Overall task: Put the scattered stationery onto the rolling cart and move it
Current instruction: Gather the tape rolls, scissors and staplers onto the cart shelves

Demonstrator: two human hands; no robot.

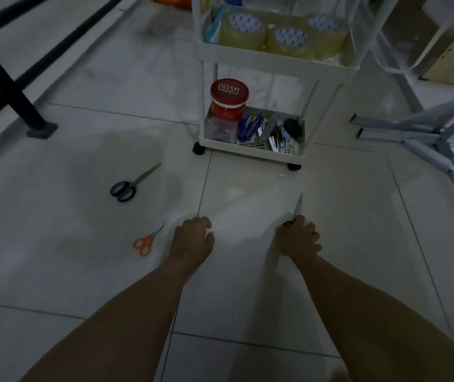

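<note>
My right hand (298, 237) is closed around the dark handle of a pair of scissors (298, 206), whose blade points away toward the cart. My left hand (194, 238) hangs curled over the floor and holds nothing that I can see. Small orange scissors (145, 243) lie on the tiles just left of it. Larger black-handled scissors (130, 184) lie farther left and ahead. The white rolling cart (256, 146) stands ahead; its bottom shelf holds a red tub (228, 102) and several staplers and small items, its middle shelf three rolls of clear tape (280, 35).
A black metal frame leg (13, 89) stands on the floor at the left. Grey metal table legs (424, 133) spread across the floor at the right, close to the cart. Pale floor tiles stretch between me and the cart.
</note>
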